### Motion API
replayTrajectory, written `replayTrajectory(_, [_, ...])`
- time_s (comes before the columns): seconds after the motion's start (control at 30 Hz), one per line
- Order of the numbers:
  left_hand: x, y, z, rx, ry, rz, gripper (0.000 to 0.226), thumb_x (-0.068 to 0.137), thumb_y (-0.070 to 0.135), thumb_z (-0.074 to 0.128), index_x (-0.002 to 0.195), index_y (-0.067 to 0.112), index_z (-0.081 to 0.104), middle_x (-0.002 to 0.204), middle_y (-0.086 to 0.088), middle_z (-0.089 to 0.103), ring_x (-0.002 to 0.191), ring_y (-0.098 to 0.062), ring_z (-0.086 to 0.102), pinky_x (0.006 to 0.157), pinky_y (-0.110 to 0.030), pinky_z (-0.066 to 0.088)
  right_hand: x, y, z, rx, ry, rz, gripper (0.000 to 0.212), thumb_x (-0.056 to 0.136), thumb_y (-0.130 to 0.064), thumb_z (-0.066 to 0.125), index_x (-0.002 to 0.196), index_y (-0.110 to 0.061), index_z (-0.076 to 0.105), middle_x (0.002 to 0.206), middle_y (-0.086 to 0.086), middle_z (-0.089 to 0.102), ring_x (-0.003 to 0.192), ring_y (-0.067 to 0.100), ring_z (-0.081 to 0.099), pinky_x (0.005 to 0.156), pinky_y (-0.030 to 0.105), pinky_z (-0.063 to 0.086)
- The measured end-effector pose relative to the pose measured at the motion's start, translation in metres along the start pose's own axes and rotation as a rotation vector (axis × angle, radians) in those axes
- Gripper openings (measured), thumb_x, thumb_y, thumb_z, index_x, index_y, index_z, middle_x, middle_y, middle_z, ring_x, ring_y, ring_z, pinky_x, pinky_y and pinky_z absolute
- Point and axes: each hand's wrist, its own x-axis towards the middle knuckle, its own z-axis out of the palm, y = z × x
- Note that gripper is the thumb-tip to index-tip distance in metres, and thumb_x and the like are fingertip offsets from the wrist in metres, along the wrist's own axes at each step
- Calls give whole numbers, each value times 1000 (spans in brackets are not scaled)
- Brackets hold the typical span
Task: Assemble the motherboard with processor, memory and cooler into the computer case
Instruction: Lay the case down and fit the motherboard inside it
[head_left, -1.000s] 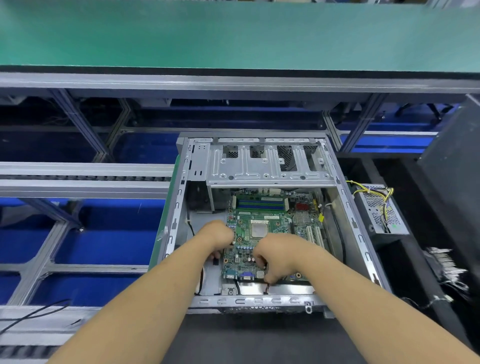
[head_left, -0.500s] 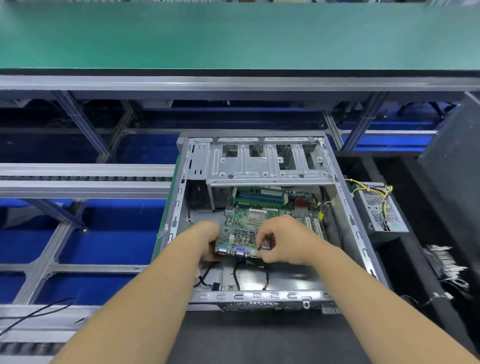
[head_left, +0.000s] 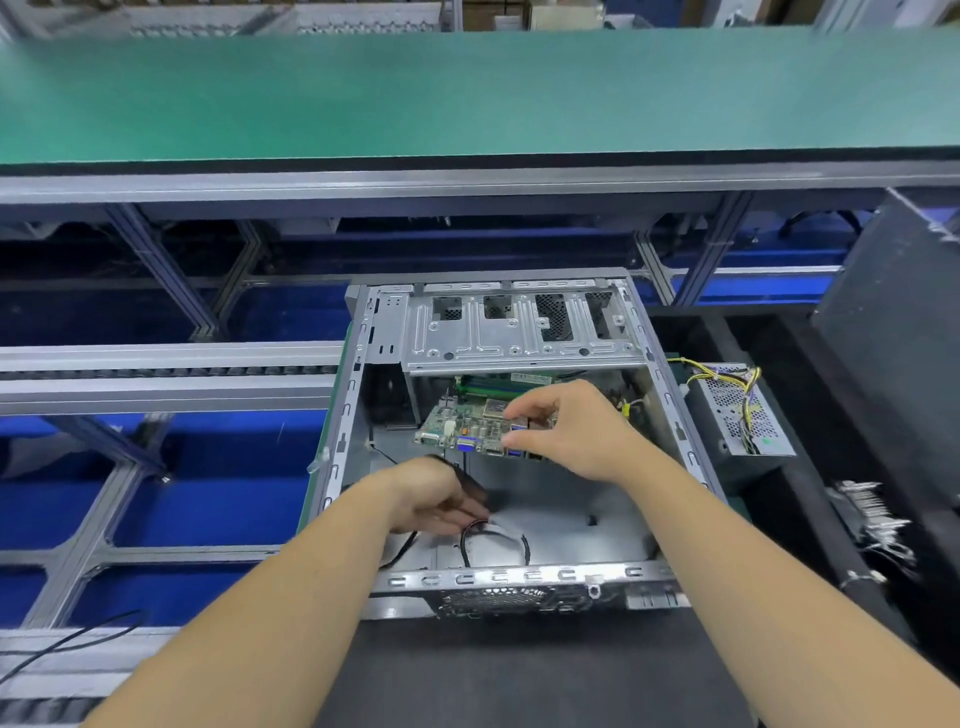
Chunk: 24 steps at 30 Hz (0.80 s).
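1. Inside the open computer case, I see one green motherboard, crowded with small components, with a row of ports along its near edge, two of them blue.
2. Its near edge is lifted off the case floor, so the board sits tilted, while its far end reaches under the metal drive cage at the back of the case.
3. My right hand pinches the board's near right part, thumb below and fingers curled over the top.
4. My left hand is low in the case, in front of and below the raised board and apart from it, with its fingers lying on the floor by a black cable loop; I cannot tell whether they grip the cable or merely rest there.
5. I count one case, one motherboard and two hands inside it.
6. One perforated power supply with yellow and black wires lies just outside the case's right wall.
7. One green conveyor belt runs across the far side, and the case itself stands on a dark worktop.
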Motion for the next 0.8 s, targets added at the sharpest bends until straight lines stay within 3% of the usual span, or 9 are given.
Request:
replayTrajectory(0.07, [-4, 6, 2, 29, -47, 46, 30, 98, 0, 38, 113, 4, 64, 96, -9, 77, 78, -11, 73, 65, -21, 58, 2, -3, 3, -26, -48, 6, 27, 80, -32, 85, 104, -22, 78, 89, -21, 68, 82, -13, 61, 75, 5, 47])
replayTrajectory(0.13, [-8, 5, 2, 85, -99, 76, 27, 97, 1, 43, 112, 2, 65, 96, -10, 77, 77, -13, 73, 66, -20, 57, 2, -3, 6, -26, -91, 16, 30, 80, -34, 85, 107, -22, 77, 88, -21, 67, 78, -13, 60, 71, 6, 46])
replayTrajectory(0.27, [-19, -4, 1, 366, -270, 167, 33, 85, -5, 51, 107, 3, 74, 109, -19, 72, 91, -18, 67, 92, -30, 52, -1, 3, 8, -70, -193, 30, 31, 79, -36, 85, 107, -24, 77, 85, -22, 67, 74, -15, 58, 68, 6, 45])
replayTrajectory(0.33, [-23, -3, 1, 449, -337, 179, 39, 82, -8, 48, 104, 7, 76, 113, -12, 72, 98, -15, 66, 98, -30, 52, -2, 7, 10, -92, -235, 45, 30, 79, -37, 85, 105, -25, 77, 84, -19, 68, 73, -12, 59, 69, 9, 47])
replayTrajectory(0.43, [-31, 0, -2, 591, -447, 139, 45, 77, -4, 43, 101, 12, 77, 105, 9, 75, 103, -2, 64, 86, -23, 52, -7, 14, 17, -157, -327, 64, 29, 80, -35, 84, 106, -24, 76, 85, -18, 68, 73, -6, 61, 68, 10, 49])
replayTrajectory(0.53, [-36, 2, -10, 599, -461, 104, 45, 78, -6, 41, 104, 6, 76, 102, 11, 75, 103, 0, 65, 75, -22, 54, -13, 20, 25, -283, -463, 94, 25, 81, -29, 84, 102, -20, 74, 84, -15, 68, 75, 7, 68, 71, 22, 57])
replayTrajectory(0.63, [-35, 6, -13, 535, -397, 125, 46, 81, -7, 39, 101, 8, 77, 97, 5, 77, 85, -4, 69, 67, -19, 54, -13, 24, 28, -394, -560, 122, 20, 78, -18, 82, 95, -17, 71, 83, -6, 70, 80, 16, 69, 75, 33, 61])
replayTrajectory(0.73, [-28, 13, -15, 462, -152, 202, 38, 85, -2, 43, 92, 8, 79, 88, -1, 77, 75, -12, 70, 67, -24, 58, -12, 23, 31, -479, -613, 130, 21, 77, -17, 81, 91, -20, 66, 88, -3, 68, 84, 21, 68, 76, 40, 61])
replayTrajectory(0.8, [-21, 17, -17, 404, 17, 249, 25, 89, 5, 52, 91, 3, 77, 86, -7, 77, 75, -17, 73, 64, -25, 56, -12, 22, 37, -567, -683, 127, 23, 76, -16, 82, 89, -21, 63, 87, -3, 65, 82, 22, 66, 69, 38, 59])
